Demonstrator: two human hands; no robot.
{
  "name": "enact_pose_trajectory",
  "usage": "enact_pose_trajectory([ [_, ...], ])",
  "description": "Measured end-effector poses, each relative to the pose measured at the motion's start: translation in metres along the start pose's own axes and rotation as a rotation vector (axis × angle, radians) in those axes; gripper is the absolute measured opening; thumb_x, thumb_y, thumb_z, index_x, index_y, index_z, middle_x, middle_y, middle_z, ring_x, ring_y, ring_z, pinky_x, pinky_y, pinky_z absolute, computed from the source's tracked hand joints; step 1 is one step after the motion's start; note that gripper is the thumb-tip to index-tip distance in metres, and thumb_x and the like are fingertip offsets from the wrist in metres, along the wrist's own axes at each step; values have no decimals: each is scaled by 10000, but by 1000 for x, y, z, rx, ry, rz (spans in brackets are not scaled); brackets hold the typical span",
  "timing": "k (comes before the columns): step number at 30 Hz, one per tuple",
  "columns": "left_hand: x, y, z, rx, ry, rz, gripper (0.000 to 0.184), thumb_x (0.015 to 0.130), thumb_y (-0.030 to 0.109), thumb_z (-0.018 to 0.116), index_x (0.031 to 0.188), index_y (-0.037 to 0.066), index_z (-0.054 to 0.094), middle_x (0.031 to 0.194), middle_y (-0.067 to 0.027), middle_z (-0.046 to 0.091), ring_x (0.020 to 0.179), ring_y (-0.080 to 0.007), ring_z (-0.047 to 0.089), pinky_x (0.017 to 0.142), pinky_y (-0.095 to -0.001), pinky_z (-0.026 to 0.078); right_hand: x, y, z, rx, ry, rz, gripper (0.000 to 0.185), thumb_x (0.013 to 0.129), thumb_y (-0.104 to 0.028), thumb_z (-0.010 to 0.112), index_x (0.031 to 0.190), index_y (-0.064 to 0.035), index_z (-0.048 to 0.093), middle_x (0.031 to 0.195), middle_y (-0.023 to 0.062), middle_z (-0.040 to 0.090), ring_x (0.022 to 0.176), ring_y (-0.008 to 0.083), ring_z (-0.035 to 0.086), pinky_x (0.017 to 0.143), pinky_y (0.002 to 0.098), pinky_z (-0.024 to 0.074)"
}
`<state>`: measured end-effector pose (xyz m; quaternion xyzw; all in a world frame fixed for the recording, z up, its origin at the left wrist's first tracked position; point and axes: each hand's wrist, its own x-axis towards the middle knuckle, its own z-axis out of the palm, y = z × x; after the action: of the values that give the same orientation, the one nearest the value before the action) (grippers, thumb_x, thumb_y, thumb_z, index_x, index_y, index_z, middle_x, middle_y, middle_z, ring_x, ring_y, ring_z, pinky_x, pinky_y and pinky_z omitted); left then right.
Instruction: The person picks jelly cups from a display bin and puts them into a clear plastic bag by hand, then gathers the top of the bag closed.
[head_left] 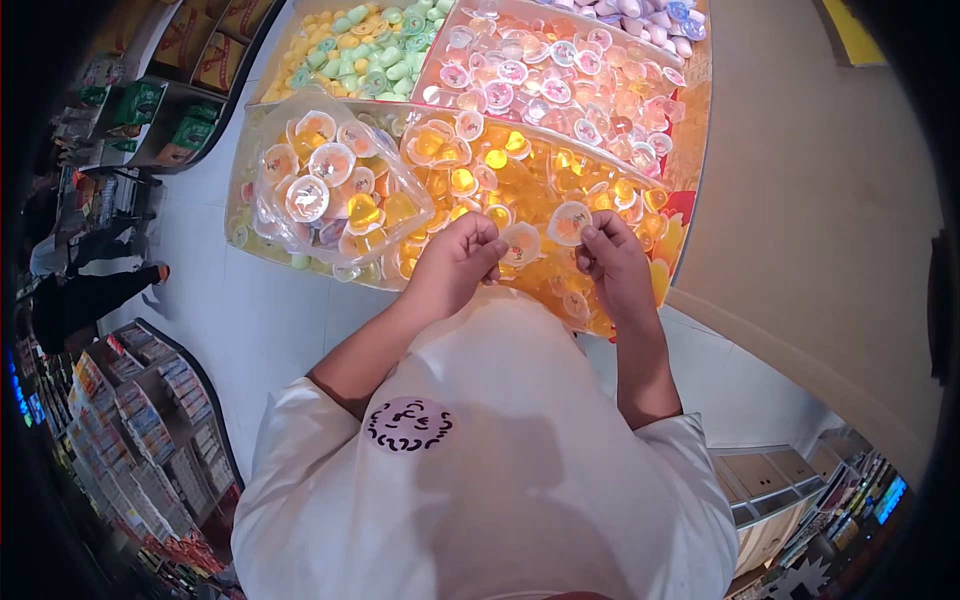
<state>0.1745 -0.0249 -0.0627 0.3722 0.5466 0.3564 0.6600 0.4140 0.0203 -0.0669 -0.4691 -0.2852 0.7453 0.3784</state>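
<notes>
From the head view, we're looking down on a wide display bin [694,120] split by low dividers, and both bare hands are over its near section, among the orange jelly cups [515,180]. The left hand [462,258] has its grip closed, thumb and curled fingers together at the left edge of one lidded jelly cup [521,244], printed lid up to the camera. Over on the right, the right hand [614,258] has its grip clamped on a second lidded cup [570,223], thumb and fingers pinching its right edge; this one sits a little farther out, just beside the first. Left of the hands, a clear plastic container [420,213] rests on the bin contents, tilted, with a pile of orange-toned cups [331,164] inside, lids showing. Far side now: pink cups [555,92] fill the section beyond the orange ones, green and yellow cups [372,60] lie to the far left, and pale purple cups [640,18] show at the far edge. Below the hands there's the wearer's white shirt [480,480] with a round purple print [409,424]. Out left, a person in dark trousers [95,292] is on the pale floor [205,270], near a stocked display rack [150,430].
</notes>
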Motion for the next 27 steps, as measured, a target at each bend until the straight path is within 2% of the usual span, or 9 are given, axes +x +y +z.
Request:
enact_pose_trajectory([
  [2, -18, 13, -5, 15, 20, -1, 66, 1027, 56, 611, 1007, 40, 550, 853, 6, 590, 720, -61, 581, 639, -240, 488, -2, -4, 10, -22, -24, -1, 102, 1024, -140, 622, 978, -93, 544, 799, -18, 540, 702, 83, 525, 640, 234, 420],
  [4, -35, 29, -14, 309, 60, 255, 84, 994, 31, 643, 1007, 31, 560, 865, -18, 594, 726, -84, 585, 632, -245, 481, 0, -7, 18, -46, -88, -50, 101, 1027, -140, 615, 983, -87, 542, 811, -16, 546, 712, 80, 523, 648, 236, 428],
  [5, -41, 40, -21, 305, 72, 256, 84, 994, 31, 643, 1007, 31, 560, 865, -18, 594, 726, -84, 585, 632, -245, 481, 2, -9, 23, -52, -99, -47, 101, 1027, -140, 615, 983, -87, 542, 811, -16, 546, 712, 80, 523, 648, 236, 428],
  [7, -56, 61, -39, 674, 178, 576, 111, 953, 15, 681, 978, 14, 573, 854, -48, 589, 730, -116, 595, 628, -259, 482, 9, -12, 37, -90, -212, -89, 97, 1023, -125, 618, 995, -73, 542, 824, -13, 553, 720, 73, 519, 655, 233, 438],
  [12, -78, 87, -80, 822, 400, 590, 116, 924, 8, 694, 918, 16, 578, 827, -93, 583, 711, -196, 597, 630, -318, 488, 25, -14, 97, -206, -258, -118, 121, 1003, -108, 654, 1025, -47, 552, 850, -11, 574, 735, 65, 527, 661, 252, 453],
  [14, -80, 90, -96, 880, 451, 567, 118, 915, 11, 700, 911, 21, 583, 822, -101, 592, 711, -230, 608, 628, -345, 492, 34, -13, 122, -481, -312, -217, 134, 998, -129, 667, 1012, -45, 564, 847, -10, 585, 742, 68, 546, 654, 270, 464],
  [16, -79, 91, -115, 1210, 441, 596, 139, 865, 37, 728, 897, 40, 593, 828, -105, 622, 743, -300, 629, 670, -398, 494, 45, -15, 153, -731, -377, -330, 144, 983, -136, 677, 1008, -36, 577, 822, 25, 610, 725, 112, 579, 648, 300, 480],
  [19, -75, 90, -124, 1367, 341, 551, 164, 808, 70, 747, 886, 59, 603, 826, -90, 646, 777, -312, 645, 735, -413, 490, 53, -13, 174, -957, -388, -340, 151, 958, -144, 690, 1005, -34, 599, 843, 104, 660, 713, 217, 630, 651, 361, 504],
  [27, -79, 92, -139, 1337, 226, 492, 161, 761, 78, 765, 813, 58, 615, 740, -81, 631, 764, -274, 645, 844, -391, 481, 73, -2, 176, -1071, -249, -396, 166, 932, -150, 717, 1040, -51, 639, 896, 93, 684, 746, 250, 667, 687, 365, 535],
])
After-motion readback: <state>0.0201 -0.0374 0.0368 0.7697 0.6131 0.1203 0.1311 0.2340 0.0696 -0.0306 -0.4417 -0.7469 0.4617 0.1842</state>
